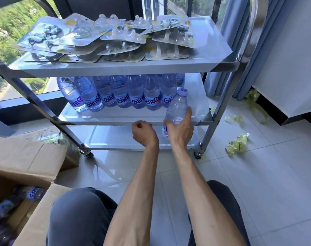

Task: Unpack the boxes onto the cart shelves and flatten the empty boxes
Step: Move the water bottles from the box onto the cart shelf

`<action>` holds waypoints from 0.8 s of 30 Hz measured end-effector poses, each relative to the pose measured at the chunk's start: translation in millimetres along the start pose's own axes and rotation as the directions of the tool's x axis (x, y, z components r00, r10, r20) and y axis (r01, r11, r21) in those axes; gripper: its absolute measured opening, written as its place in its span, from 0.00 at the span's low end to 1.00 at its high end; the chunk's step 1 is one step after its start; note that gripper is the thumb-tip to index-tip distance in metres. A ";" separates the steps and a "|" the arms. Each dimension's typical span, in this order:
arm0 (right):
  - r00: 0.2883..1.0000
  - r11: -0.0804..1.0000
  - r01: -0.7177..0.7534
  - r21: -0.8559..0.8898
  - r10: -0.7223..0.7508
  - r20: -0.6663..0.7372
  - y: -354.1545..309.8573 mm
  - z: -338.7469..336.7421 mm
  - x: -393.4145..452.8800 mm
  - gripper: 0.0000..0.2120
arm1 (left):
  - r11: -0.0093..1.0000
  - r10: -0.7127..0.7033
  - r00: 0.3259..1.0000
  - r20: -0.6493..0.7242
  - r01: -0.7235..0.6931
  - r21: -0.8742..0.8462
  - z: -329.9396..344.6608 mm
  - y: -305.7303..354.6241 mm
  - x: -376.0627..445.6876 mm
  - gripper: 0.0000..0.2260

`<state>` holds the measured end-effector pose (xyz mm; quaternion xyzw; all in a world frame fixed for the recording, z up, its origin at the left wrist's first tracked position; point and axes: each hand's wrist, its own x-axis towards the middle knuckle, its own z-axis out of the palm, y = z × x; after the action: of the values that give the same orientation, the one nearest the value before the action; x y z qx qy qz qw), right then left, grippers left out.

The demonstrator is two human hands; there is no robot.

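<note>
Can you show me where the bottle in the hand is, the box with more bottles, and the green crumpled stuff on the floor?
held bottle point(177, 108), head view, on its clear body.
cardboard box point(29, 156), head view, on its open flap.
green crumpled wrap point(237, 143), head view, on the biggest wad's middle.

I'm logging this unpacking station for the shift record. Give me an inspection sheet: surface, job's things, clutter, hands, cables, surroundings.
Surface: steel cart with three shelves; bottom shelf holds nothing visible.
Job's things: blister packs piled on the top shelf; a row of bottles upright on the middle shelf; open box at lower left with bottles lying inside.
Clutter: crumpled green plastic scraps on the floor tiles.
Hands: right hand grips a bottle at the middle shelf's front edge; left hand curled, holding nothing.
Cables: nothing seen.
Surroundings: window behind the cart, blue curtain at right.
</note>
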<state>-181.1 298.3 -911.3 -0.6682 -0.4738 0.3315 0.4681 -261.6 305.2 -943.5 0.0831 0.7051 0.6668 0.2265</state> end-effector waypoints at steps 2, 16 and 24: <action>1.000 1.000 -0.014 0.004 0.014 -0.002 -2.4 4.0 9.7 0.44 | 0.987 0.159 0.987 -0.014 -0.159 -0.001 5.6 17.6 18.4 0.05; 0.963 0.960 0.223 0.168 -0.190 -0.191 -5.2 31.9 72.9 0.34 | 0.889 0.325 0.919 0.223 -0.377 0.260 61.3 15.0 52.9 0.43; 0.946 0.970 0.241 0.023 -0.230 -0.229 11.6 47.6 86.9 0.37 | 0.824 0.285 0.927 0.242 -0.366 0.432 73.9 0.8 61.7 0.58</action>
<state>-190.8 393.7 -938.4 -0.6279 -0.4857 0.2077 0.5716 -284.5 397.8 -956.2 0.3105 0.7991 0.4954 0.1402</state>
